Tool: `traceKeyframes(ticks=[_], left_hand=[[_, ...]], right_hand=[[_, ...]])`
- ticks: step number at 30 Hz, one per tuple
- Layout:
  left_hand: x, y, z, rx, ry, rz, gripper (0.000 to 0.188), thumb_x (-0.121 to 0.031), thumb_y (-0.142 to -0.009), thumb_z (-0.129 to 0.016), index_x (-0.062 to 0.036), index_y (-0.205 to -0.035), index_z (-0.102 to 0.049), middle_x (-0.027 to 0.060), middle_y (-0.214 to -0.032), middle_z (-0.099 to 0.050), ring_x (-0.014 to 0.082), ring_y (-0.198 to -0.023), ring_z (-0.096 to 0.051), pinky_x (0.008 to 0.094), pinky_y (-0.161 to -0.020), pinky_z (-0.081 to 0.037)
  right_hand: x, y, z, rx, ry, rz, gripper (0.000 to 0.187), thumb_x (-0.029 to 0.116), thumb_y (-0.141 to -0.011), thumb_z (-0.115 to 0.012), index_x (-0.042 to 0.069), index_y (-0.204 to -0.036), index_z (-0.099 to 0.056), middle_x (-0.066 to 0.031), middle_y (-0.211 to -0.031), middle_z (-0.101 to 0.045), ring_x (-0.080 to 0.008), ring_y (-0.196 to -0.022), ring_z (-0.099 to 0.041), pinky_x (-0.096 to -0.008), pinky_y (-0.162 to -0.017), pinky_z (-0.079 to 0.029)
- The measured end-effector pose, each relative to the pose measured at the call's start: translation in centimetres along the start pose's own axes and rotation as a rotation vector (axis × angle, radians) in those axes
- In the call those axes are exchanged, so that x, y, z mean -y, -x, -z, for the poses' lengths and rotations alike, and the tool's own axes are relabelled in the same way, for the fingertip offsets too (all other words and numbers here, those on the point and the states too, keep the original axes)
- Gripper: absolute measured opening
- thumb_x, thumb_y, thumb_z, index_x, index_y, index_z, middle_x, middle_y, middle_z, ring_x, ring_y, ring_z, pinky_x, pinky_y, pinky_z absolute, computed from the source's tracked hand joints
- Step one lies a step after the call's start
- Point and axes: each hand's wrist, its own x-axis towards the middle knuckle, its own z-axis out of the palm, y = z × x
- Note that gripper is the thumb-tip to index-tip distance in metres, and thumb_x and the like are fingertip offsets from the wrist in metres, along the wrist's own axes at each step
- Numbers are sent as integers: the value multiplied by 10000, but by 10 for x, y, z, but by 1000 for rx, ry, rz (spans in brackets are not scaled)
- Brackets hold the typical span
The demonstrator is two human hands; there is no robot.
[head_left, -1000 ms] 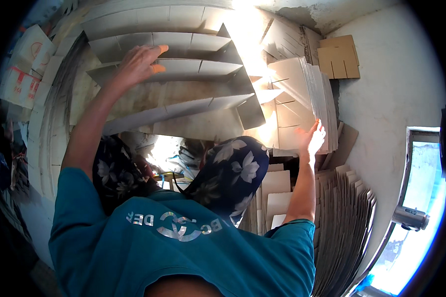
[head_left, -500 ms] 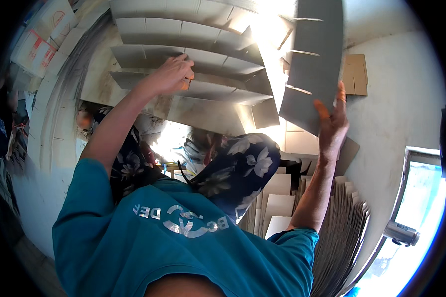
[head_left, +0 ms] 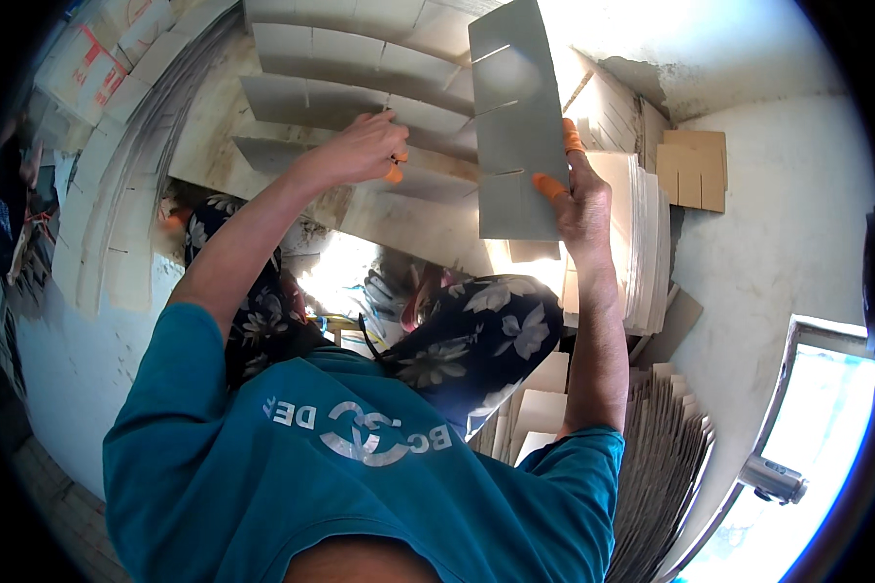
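In my right hand [head_left: 583, 206] is a grey slotted cardboard strip [head_left: 515, 126], held upright by its right edge between thumb and fingers. Three short slits run in from one side of it. Orange covers show on the thumb and a finger. My left hand [head_left: 367, 151], also with orange finger covers, is curled at the top edge of a standing slotted cardboard strip [head_left: 311, 100]; its fingertips are partly hidden. Another standing cardboard strip [head_left: 272, 155] is nearer to me, and one more strip [head_left: 335, 53] stands behind, roughly parallel.
The strips stand on a worn board [head_left: 199, 146] before my knees. Upright cardboard sheets [head_left: 617, 243] are stacked at the right, with brown slotted pieces [head_left: 692, 170] against the wall. More cardboard [head_left: 656, 457] is packed beside my right elbow. Cartons [head_left: 83, 68] sit far left.
My right hand has brought the held strip leftward, over the right ends of the standing strips. My left hand stays at its strip, and the whole view has shifted slightly.
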Motion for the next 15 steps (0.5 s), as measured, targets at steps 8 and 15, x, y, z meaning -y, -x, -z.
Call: traceKeyframes(ticks=[8, 15], left_hand=[[-5, -10, 4, 50, 25, 41, 182, -71, -713, -659, 16, -872, -646, 137, -1254, -532, 415, -1300, -347, 473, -1051, -302], [-2, -13, 2, 65, -1, 9, 115, -63, -713, -652, 10, -802, -641, 120, -1202, -557, 404, -1282, -378, 471, -1041, -320]], right_hand=[[-3, -9, 2, 10, -16, 9, 610, -46, -797, -626, 49, -1363, -419, -128, -1240, -573, -226, -1074, -607, -340, -894, -514], [-9, -4, -1, -10, -69, 12, 643, -56, -786, -631, 61, -1377, -408, -130, -1230, -583, -213, -1077, -607, -334, -898, -508]])
